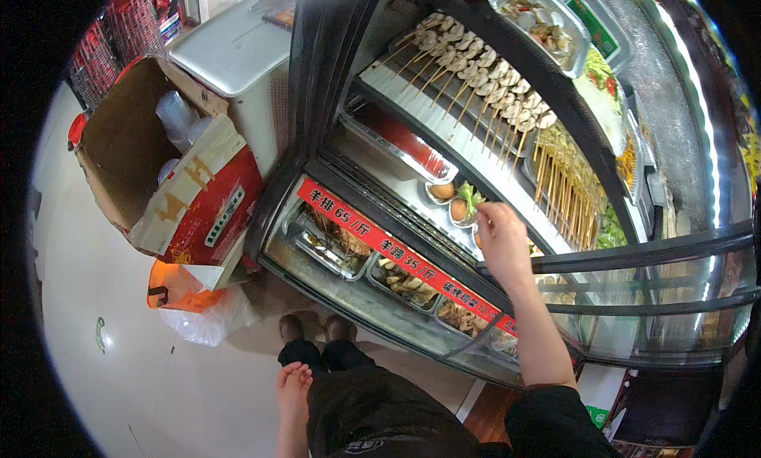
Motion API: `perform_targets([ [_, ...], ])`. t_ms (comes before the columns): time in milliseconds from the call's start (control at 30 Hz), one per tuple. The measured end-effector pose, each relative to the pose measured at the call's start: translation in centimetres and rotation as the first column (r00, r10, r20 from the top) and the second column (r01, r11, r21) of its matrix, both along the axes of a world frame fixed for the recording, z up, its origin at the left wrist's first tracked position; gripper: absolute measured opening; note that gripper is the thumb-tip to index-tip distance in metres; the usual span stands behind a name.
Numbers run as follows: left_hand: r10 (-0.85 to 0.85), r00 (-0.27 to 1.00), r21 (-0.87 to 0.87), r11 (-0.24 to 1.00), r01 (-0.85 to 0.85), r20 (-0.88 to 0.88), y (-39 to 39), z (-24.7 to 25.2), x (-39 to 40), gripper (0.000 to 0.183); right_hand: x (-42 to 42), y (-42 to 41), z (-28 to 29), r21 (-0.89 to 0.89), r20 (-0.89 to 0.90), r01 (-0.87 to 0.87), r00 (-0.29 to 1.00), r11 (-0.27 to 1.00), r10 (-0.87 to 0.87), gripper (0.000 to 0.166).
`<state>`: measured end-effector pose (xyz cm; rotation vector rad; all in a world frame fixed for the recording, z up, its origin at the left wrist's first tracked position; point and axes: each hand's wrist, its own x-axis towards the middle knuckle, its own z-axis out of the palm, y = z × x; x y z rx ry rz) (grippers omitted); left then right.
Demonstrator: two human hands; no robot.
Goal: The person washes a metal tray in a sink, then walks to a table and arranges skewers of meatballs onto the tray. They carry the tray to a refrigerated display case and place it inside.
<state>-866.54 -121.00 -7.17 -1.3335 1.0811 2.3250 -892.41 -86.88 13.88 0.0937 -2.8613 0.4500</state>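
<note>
My right hand (501,238) reaches into a glass-fronted display fridge, its fingertips at a leafy green vegetable piece (469,197). The green piece lies over small foil cups, one of which holds a brown egg (458,209). Another brown egg (442,190) sits in a foil cup just up and left. Whether my fingers pinch the green is hard to tell. My left hand (294,379) hangs low beside my dark apron, fingers loosely curled, with nothing seen in it. Left of the cups stands a foil tray with red contents (410,143).
Skewers of white pieces (493,72) and thin skewered food (568,178) fill the shelf above. A sliding glass door's black frame (642,252) lies right of my forearm. Foil trays (407,282) stand in the lower case. At left are an open cardboard box (202,190) and orange bag (178,288).
</note>
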Motion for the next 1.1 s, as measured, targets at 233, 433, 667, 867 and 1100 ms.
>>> perform_targets([
  [233, 0.065, 0.998, 0.017, 0.998, -0.065, 0.023, -1.3, 1.8, 2.8, 0.009, 4.4, -1.0, -2.2, -0.091, 0.115, -0.024, 0.993, 0.996, 0.035, 0.013],
  [433, 0.149, 0.987, 0.045, 0.988, -0.147, -0.060, -3.0, 2.3, 5.5, 0.011, 6.3, -2.0, -2.9, -0.213, 0.213, 0.049, 0.977, 0.976, -0.003, 0.014],
  [667, 0.109, 0.990, 0.084, 0.991, -0.102, -0.086, -8.3, 3.7, 8.3, 0.013, 9.1, -6.4, -1.4, -0.311, 0.276, 0.172, 0.957, 0.935, -0.084, 0.020],
  [867, 0.182, 0.960, 0.101, 0.981, -0.163, -0.212, -17.5, 5.1, 12.5, 0.015, 16.7, -16.1, -1.6, -0.172, 0.478, 0.106, 0.878, 0.979, -0.011, 0.029],
  [1100, 0.267, 0.961, -0.078, 0.959, -0.273, -0.076, -34.3, 3.6, 26.0, 0.021, 26.5, -31.9, -7.6, -0.175, 0.693, -0.151, 0.683, 0.973, 0.231, 0.053],
])
